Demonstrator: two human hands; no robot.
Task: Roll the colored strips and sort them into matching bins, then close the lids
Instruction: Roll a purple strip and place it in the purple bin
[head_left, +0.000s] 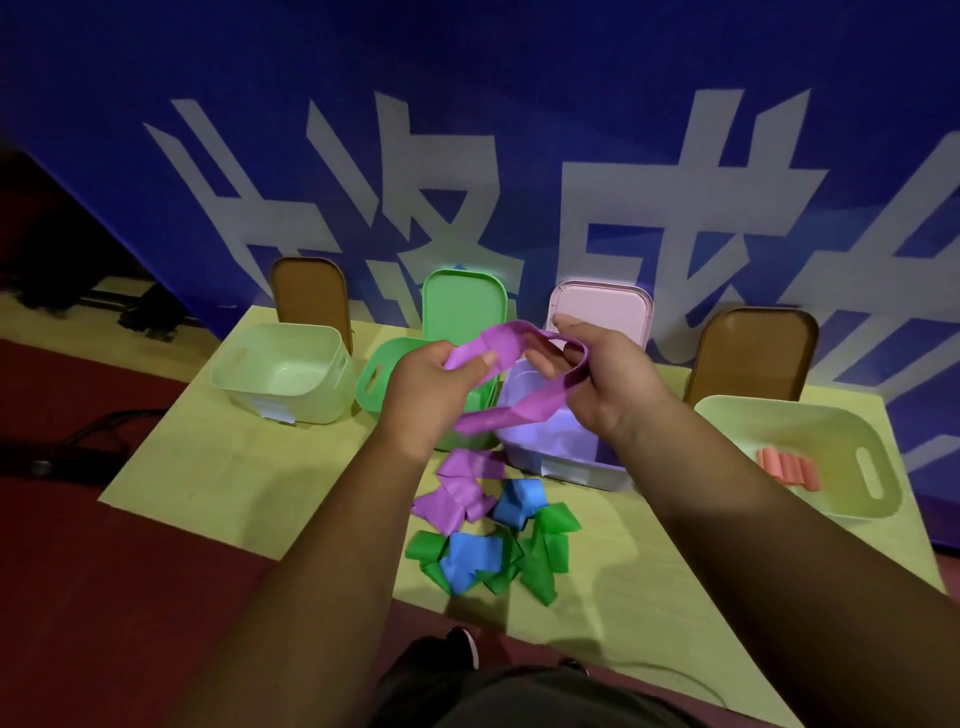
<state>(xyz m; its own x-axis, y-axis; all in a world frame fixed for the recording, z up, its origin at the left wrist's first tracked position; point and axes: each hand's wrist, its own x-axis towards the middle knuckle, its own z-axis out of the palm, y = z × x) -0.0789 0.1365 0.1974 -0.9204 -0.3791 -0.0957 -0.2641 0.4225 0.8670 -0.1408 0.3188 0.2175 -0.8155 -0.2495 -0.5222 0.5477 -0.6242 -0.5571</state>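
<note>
Nearest, on the yellow worktop, lies a loose heap of creased strips: green strips, blue strips and purple strips. Just beyond it, both hands hold one long purple band in the air, over the front of the lilac bin. The left hand pinches one end between thumb and curled fingers. The right hand has its fingers curled round the band, which loops over them and hangs down as a tail.

I judge the band to be very light, thin and soft. It keeps its creases and probably springs open, so it should be gripped at the end and kept tight while rolling.

Farther back stand the green bin and two pale bins. The right pale bin contains salmon rolls. Behind them all the lids stand upright.
</note>
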